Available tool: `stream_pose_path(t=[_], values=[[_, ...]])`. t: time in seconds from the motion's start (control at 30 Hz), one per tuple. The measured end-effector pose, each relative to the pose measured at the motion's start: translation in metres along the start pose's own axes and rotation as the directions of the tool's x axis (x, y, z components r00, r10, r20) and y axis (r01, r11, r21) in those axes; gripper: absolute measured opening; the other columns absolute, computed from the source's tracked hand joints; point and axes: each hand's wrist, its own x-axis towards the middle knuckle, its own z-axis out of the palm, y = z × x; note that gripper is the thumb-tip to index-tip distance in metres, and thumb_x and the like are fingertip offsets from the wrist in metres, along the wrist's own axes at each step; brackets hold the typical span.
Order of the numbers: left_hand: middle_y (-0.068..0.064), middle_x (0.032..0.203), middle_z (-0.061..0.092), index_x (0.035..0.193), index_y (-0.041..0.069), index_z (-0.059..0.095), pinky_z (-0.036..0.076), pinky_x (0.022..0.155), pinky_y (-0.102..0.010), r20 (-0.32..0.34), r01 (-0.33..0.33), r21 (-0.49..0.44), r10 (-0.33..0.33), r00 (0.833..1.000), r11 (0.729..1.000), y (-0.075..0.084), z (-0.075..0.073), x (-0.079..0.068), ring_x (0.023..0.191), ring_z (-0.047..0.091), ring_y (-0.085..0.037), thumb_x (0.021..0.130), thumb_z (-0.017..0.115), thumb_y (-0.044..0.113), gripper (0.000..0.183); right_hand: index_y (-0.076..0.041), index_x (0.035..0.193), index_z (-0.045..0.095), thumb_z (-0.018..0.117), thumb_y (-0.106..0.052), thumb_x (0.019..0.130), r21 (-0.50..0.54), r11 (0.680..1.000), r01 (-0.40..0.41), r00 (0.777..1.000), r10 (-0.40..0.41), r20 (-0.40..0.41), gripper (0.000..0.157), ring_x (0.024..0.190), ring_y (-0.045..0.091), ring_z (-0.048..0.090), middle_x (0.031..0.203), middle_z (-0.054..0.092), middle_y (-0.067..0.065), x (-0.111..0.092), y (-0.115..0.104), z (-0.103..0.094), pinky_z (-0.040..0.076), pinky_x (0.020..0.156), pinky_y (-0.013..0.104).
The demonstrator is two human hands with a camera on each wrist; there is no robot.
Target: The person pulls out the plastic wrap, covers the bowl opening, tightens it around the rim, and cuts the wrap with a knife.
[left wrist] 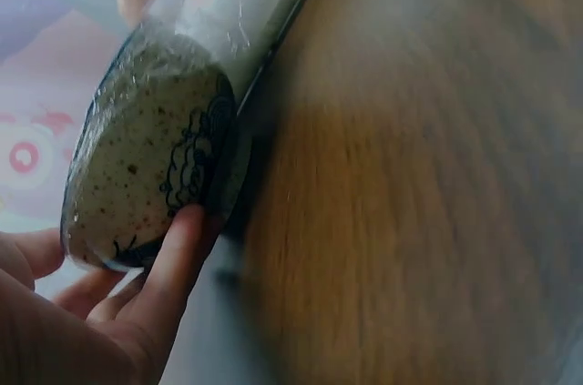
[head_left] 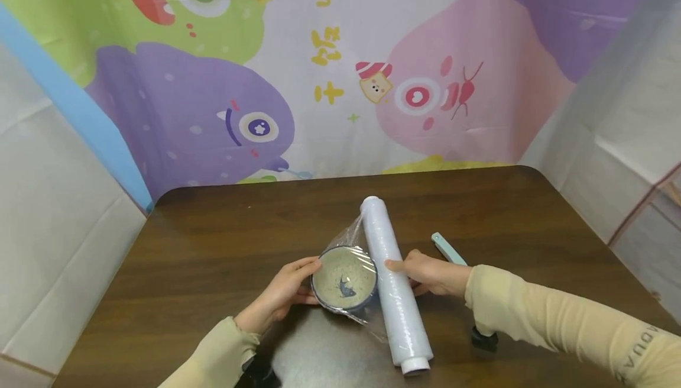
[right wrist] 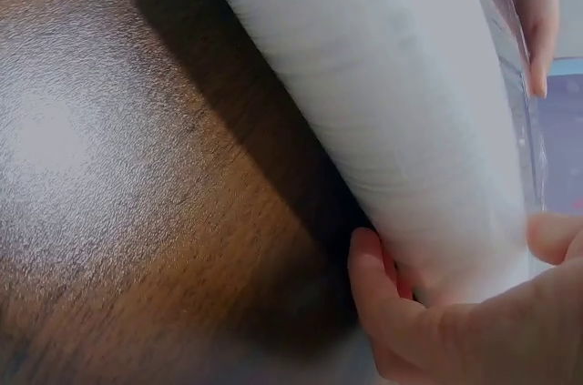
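Note:
A speckled bowl (head_left: 337, 278) with a dark blue rim and a blue design inside has clear plastic wrap stretched across its mouth. My left hand (head_left: 284, 287) grips the bowl's left side, thumb at the rim and fingers underneath, as the left wrist view also shows. Against the bowl's right side lies a long white roll of cling film (head_left: 393, 293), its sheet running over to the bowl. My right hand (head_left: 433, 274) holds the roll near its middle, with the thumb on top. In the right wrist view, fingers (right wrist: 378, 285) curl under the roll (right wrist: 383, 103).
A pale blue utility knife (head_left: 448, 249) lies on the dark wooden table (head_left: 239, 228), just beyond my right wrist. Behind the table's far edge hangs a cartoon-print curtain (head_left: 319, 128). Light-coloured walls stand at both sides.

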Motion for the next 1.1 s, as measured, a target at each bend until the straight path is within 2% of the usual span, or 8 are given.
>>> stream_pose_path(t=[0.17,0.4,0.53,0.7,0.87,1.1], values=[[-0.025,0.130,0.040,0.134,-0.007,0.035,0.054,0.063,-0.033,0.050,-0.023,0.016,0.022,0.998,1.000,0.002,-0.007,0.004,0.066,0.063,-0.020,0.095,0.045,0.026,0.052,0.011,0.119,0.024,0.056,-0.032,0.088,0.041,0.999,-0.005,1.000,0.005,-0.016,0.062,0.095,0.034,0.053,0.110,0.040,0.025,0.001,0.001,0.001,0.047,0.081,0.050],[-0.026,0.120,0.046,0.135,-0.005,0.031,0.055,0.063,-0.038,0.098,-0.015,0.067,0.008,0.995,0.998,0.001,-0.006,0.000,0.069,0.063,-0.021,0.096,0.042,0.035,0.058,0.011,0.109,0.050,0.055,-0.032,0.088,0.059,0.998,0.004,1.000,-0.005,0.014,0.047,0.084,0.023,0.058,0.092,0.060,0.015,0.001,0.002,0.003,0.050,0.075,0.044],[-0.030,0.124,0.038,0.141,0.004,0.015,0.054,0.062,-0.044,0.174,-0.015,0.068,0.003,0.985,0.998,0.000,0.000,-0.005,0.070,0.063,-0.026,0.096,0.036,0.045,0.064,0.009,0.111,0.051,0.053,-0.030,0.089,0.086,0.996,-0.001,1.000,-0.001,0.022,0.045,0.087,0.022,0.055,0.094,0.059,0.013,0.002,0.000,0.001,0.050,0.075,0.043],[-0.033,0.135,0.022,0.144,0.018,-0.002,0.052,0.066,-0.050,0.253,-0.028,-0.023,0.033,0.967,0.999,-0.005,0.009,-0.008,0.082,0.062,-0.033,0.097,0.031,0.044,0.062,0.009,0.116,0.046,0.053,-0.028,0.088,0.125,0.992,-0.015,1.000,0.014,0.007,0.047,0.093,0.025,0.052,0.101,0.055,0.016,0.005,-0.003,-0.001,0.050,0.075,0.044],[-0.032,0.136,0.024,0.143,0.014,0.005,0.051,0.071,-0.052,0.240,-0.044,-0.110,0.070,0.968,0.993,-0.012,0.010,-0.008,0.090,0.059,-0.033,0.099,0.028,0.038,0.055,0.008,0.120,0.044,0.052,-0.028,0.087,0.151,0.988,-0.023,1.000,0.024,-0.005,0.050,0.096,0.026,0.050,0.108,0.051,0.018,0.013,-0.006,-0.001,0.049,0.076,0.044],[-0.034,0.131,0.031,0.142,0.009,0.011,0.051,0.075,-0.050,0.232,-0.060,-0.139,0.091,0.968,0.988,-0.017,0.007,-0.008,0.087,0.060,-0.030,0.100,0.026,0.034,0.051,0.008,0.119,0.044,0.056,-0.023,0.084,0.172,0.985,0.009,1.000,-0.008,-0.006,0.048,0.092,0.025,0.053,0.107,0.053,0.018,0.025,-0.007,-0.006,0.050,0.075,0.042]])
